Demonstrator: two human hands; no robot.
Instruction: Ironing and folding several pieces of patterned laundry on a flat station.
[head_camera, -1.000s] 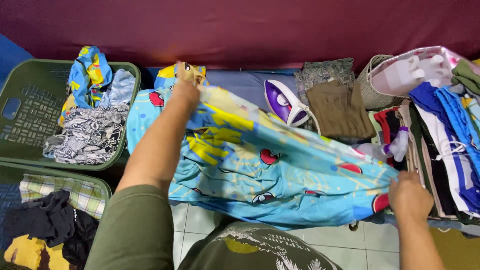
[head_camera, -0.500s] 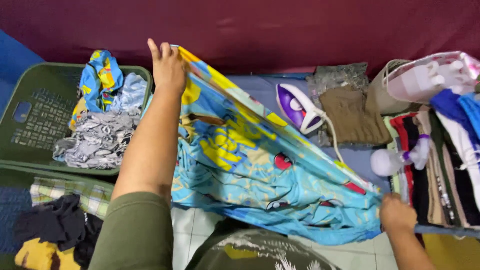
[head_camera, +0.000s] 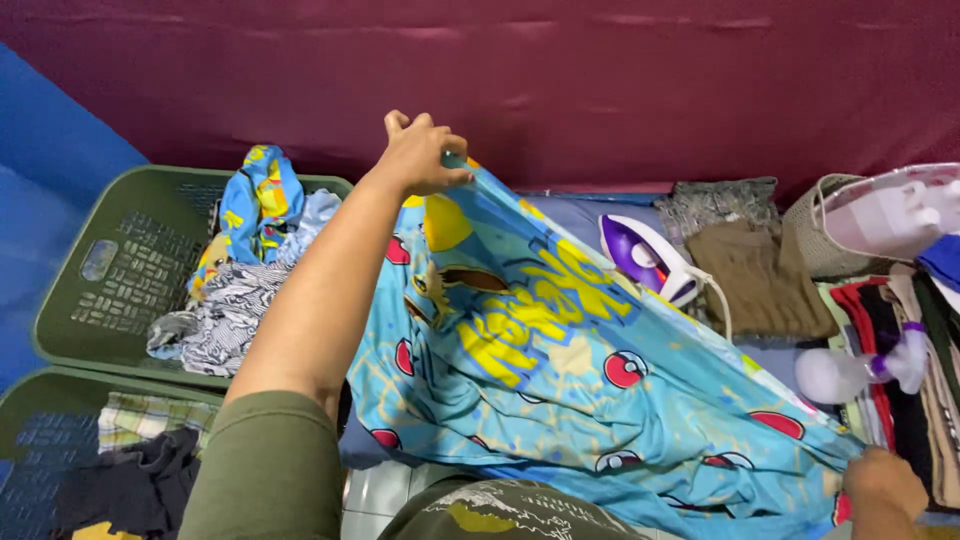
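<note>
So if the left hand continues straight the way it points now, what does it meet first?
Probably the dark red backdrop. The left hand, gripping the blue cartoon-print cloth, points up and away, with nothing visible between; depth is unclear.

1. Left arm: bare from hand to upper arm, short olive-green sleeve, lower left of frame.
2. Dark printed shirt front, bottom centre.
3. Right hand: bare, lower right corner.

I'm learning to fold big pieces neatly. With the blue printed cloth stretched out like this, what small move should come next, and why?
Probably bring the left hand down toward the right hand so the two held corners meet. The blue printed cloth is stretched slantwise between them, one corner high and the other low, and hangs spread open above the purple iron, so joining corners would halve it.
</note>
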